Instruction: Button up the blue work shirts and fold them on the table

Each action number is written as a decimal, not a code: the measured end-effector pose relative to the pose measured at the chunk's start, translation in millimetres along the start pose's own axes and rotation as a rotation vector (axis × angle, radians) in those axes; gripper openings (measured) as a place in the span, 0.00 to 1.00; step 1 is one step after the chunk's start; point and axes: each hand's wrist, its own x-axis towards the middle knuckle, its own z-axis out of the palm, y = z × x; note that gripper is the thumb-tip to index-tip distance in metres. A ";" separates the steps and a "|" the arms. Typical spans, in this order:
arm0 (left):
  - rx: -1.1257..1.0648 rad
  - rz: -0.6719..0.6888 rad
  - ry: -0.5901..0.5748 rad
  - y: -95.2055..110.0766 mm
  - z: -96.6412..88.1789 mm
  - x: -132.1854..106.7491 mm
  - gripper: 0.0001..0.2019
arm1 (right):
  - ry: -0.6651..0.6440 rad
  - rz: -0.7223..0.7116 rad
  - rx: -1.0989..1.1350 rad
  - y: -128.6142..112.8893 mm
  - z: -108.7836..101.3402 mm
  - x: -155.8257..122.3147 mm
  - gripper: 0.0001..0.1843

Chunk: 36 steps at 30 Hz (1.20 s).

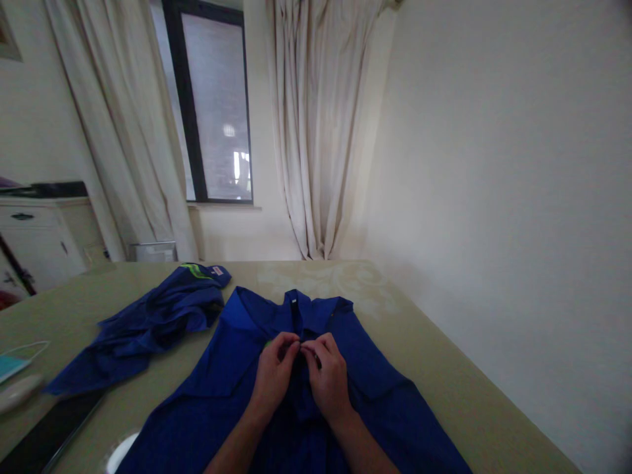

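A blue collared work jacket (217,375) lies spread on the table, collar toward the far side and sleeves out to both sides. Just below its collar, my left hand (276,368) pinches the front edge between thumb and fingers. Close against it, my right hand (326,375) pinches the same front opening from the other side. The fingertips of both hands nearly meet. Whatever small fastener may sit between them is hidden by the fingers.
A crumpled blue garment (153,329) with a yellow-green stripe lies left on the table (395,316). Nearer are a face mask (12,365), a pale rounded object (20,393), a dark flat object (52,431) and a partly covered white object (121,454). A wall (503,217) borders the right side.
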 end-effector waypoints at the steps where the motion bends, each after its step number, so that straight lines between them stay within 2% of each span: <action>1: -0.032 -0.017 -0.011 -1.8 -0.1 0.7 0.11 | -0.004 -0.006 0.002 0.5 0.3 -0.2 0.10; 12: -0.086 -0.040 0.031 -0.2 2.8 -0.9 0.13 | -0.053 0.020 0.041 1.2 1.0 -0.5 0.11; 18: -0.105 -0.024 0.020 4.6 6.4 -1.7 0.14 | 0.048 0.051 0.046 2.0 2.6 -3.0 0.09; 22: -0.148 -0.027 -0.002 -1.7 7.6 -0.2 0.15 | 0.130 0.118 0.027 5.6 3.0 0.0 0.03; 25: -0.120 -0.007 -0.020 -8.2 9.8 2.1 0.15 | 0.158 0.189 0.064 10.5 4.7 3.2 0.12; 28: -0.064 0.050 -0.019 -11.0 12.8 2.0 0.16 | 0.089 0.219 0.148 15.8 7.4 4.3 0.14; 31: -0.001 0.072 0.035 -10.6 9.6 2.4 0.15 | 0.094 0.260 0.206 23.8 7.2 5.3 0.15; 33: 0.007 0.028 0.116 -10.9 0.4 5.5 0.16 | 0.200 0.323 0.221 32.0 3.7 8.0 0.18; 36: -0.075 -0.106 0.262 -13.9 -19.8 14.1 0.22 | 0.351 0.458 0.313 44.4 -5.2 15.3 0.21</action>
